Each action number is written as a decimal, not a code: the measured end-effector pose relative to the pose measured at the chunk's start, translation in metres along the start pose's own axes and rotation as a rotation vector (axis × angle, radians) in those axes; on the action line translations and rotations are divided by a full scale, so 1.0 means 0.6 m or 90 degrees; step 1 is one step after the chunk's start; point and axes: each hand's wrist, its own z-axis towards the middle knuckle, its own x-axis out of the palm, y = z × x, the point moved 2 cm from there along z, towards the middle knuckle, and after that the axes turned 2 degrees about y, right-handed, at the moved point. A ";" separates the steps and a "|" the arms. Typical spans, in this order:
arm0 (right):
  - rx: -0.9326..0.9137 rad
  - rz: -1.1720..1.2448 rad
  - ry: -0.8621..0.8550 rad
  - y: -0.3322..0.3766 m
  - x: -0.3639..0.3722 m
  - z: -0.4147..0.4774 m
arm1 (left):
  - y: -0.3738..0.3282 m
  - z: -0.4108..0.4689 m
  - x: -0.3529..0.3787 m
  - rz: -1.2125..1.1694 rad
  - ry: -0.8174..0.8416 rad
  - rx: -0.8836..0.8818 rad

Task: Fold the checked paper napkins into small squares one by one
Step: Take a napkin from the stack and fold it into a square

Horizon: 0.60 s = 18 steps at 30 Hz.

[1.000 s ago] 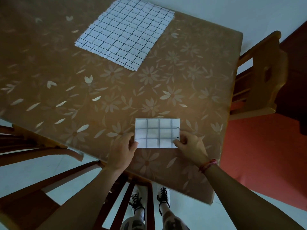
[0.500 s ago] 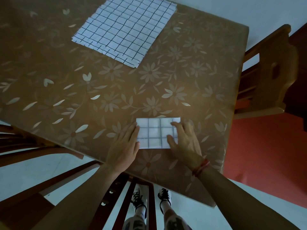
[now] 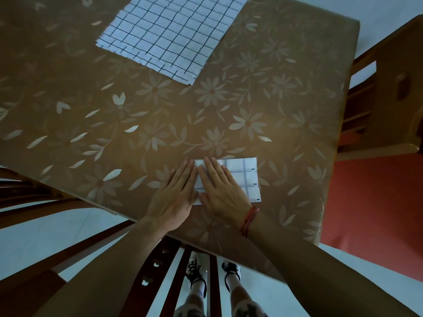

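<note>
Napkin (image 3: 248,179) half hidden under flat, spread right hand (image 3: 220,191); left hand (image 3: 176,195) flat beside.

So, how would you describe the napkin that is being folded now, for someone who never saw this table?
Start at the brown flowered tablecloth and go to its near edge. There a small folded napkin lies flat under the right hand. Unlike the large unfolded checked napkin at the far side, it is compact.

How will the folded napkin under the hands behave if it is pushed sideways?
The folded napkin looks thin and light, so it would probably slide easily on the smooth tablecloth. Both flat hands pressing it suggest the layers may spring open.
</note>
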 end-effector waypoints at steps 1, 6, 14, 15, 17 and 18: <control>-0.003 -0.007 0.002 0.000 0.004 0.000 | 0.000 0.000 0.000 0.006 -0.001 0.003; 0.015 -0.007 0.029 -0.017 0.010 -0.003 | 0.000 -0.002 -0.001 0.002 -0.011 0.000; 0.105 -0.056 0.069 -0.116 -0.012 -0.070 | 0.001 -0.002 -0.004 -0.019 -0.008 0.008; 0.113 -0.060 0.071 -0.128 -0.014 -0.079 | 0.001 -0.002 -0.004 -0.020 -0.007 0.006; 0.118 -0.059 0.087 -0.141 -0.017 -0.089 | 0.001 -0.003 -0.004 -0.021 -0.008 0.003; 0.117 -0.060 0.093 -0.143 -0.016 -0.090 | 0.001 -0.002 -0.004 -0.020 -0.008 0.001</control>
